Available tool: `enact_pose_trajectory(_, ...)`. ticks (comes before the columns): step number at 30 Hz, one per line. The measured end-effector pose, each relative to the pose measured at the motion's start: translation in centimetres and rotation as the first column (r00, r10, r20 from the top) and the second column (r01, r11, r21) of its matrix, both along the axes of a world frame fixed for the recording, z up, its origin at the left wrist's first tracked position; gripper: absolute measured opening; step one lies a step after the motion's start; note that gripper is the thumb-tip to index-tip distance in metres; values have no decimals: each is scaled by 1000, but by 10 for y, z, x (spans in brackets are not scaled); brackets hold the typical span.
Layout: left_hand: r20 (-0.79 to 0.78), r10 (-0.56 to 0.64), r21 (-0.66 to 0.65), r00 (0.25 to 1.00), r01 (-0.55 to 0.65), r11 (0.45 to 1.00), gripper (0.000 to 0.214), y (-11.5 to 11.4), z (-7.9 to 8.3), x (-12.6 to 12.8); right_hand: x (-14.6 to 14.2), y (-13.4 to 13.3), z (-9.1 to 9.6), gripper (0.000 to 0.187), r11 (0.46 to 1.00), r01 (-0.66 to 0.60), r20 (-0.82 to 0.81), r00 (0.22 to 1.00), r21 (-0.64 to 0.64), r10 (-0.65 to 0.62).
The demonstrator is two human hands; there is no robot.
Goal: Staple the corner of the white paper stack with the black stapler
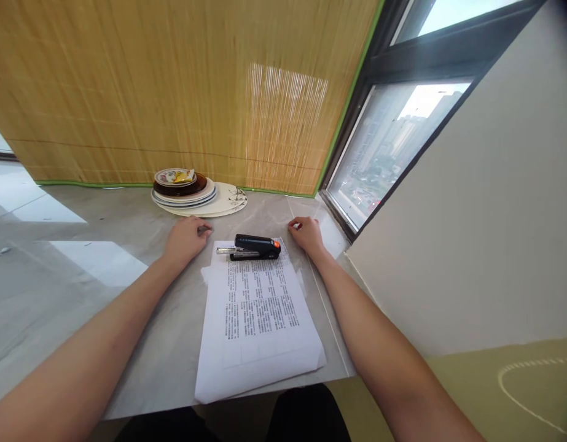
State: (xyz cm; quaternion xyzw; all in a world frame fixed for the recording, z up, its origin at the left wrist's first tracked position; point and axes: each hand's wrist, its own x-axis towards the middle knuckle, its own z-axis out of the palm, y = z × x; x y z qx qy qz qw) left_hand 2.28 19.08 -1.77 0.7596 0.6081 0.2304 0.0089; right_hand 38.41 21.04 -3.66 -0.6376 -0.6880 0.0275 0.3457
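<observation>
A black stapler point(255, 247) with an orange part at its right end lies across the top of a printed sheet of paper point(260, 356). A silvery metal piece sticks out of the stapler's left end. The sheet appears to lie on more paper. My left hand point(187, 239) rests on the counter beside the stapler's left end, fingers curled in, touching neither stapler nor paper. To the right of the stapler, my right hand point(307, 233) also lies on the counter with its fingers loosely closed. No object shows in either hand.
A stack of plates point(184, 195), with a small yellow packet on top, stands on a pale oval board point(232, 199) at the back. Behind it hangs a bamboo blind point(172, 92). A window point(379, 141) and white wall point(486, 215) bound the grey counter point(158, 350) on the right.
</observation>
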Motion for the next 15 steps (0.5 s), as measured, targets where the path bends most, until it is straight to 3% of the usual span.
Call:
enact_pose_trajectory(4, 149, 43, -2, 988, -43, 999, 16, -7, 9, 7, -7, -6, 7, 11, 997, -20, -31, 999, 77, 22)
enact_pose_trajectory(7, 294, 41, 23, 955, -50, 998, 11, -10, 11, 11, -23, -19, 20, 15, 954, -140, -139, 974, 266, 182)
enact_pose_trajectory(9, 377, 15, 30, 926, -28, 999, 10, -10, 11, 11, -37, -31, 29, 24, 891, -330, -188, 898, 312, 398)
enact_pose_trajectory(12, 416, -15, 29, 909, 3, 1000, 18, -8, 8, 10, -55, -47, 35, 26, 699, -695, -158, 681, 168, 715)
enact_pose_trajectory(13, 395, -34, 46, 918, 17, 999, 19, -7, 8, 10, -60, -51, 35, 35, 644, -758, -131, 632, 102, 764)
enact_pose_trajectory(15, 351, -88, 102, 932, 56, 993, 19, -6, 7, 11, -65, -55, 33, 45, 612, -790, -77, 609, 21, 789)
